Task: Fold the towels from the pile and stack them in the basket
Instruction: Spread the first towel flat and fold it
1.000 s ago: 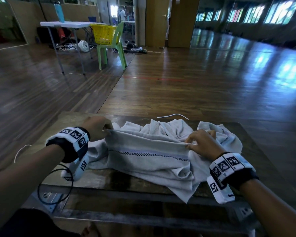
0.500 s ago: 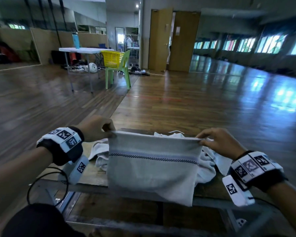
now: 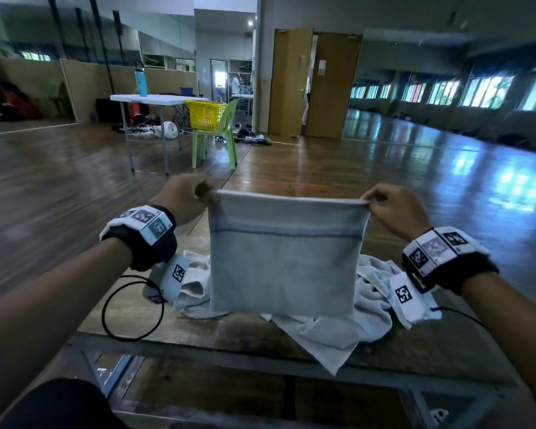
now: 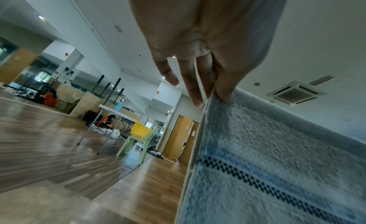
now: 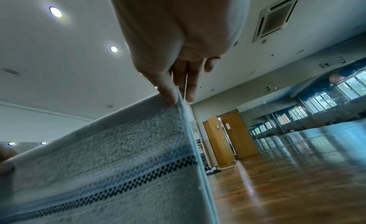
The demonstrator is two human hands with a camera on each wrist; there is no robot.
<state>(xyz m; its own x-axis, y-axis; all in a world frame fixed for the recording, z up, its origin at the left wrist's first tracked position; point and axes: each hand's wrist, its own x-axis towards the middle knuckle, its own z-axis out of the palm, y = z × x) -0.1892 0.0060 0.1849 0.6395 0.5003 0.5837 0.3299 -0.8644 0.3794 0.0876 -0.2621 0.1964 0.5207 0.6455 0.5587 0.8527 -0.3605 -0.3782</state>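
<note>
A pale grey towel (image 3: 285,258) with a blue band and a dark chequered stripe hangs stretched above the wooden table (image 3: 198,332), clear of the pile of towels (image 3: 338,329) that lies crumpled on the tabletop behind and below it. The left hand (image 3: 184,196) pinches the towel's upper left corner between thumb and forefinger, the other fingers reaching out straight beside the cloth; the right hand (image 3: 395,209) pinches the upper right corner the same way, thumb pressed on the near face. Well beyond the table, across the wooden floor, a yellow basket (image 3: 205,115) sits on the seat of a green chair (image 3: 218,134); what lies inside it cannot be made out. Just left of the chair stands a white folding table (image 3: 155,99) bearing a blue bottle (image 3: 140,82). Both wrists carry bands with black-and-white square marker patterns; no readable writing shows on them or on the towel.
</note>
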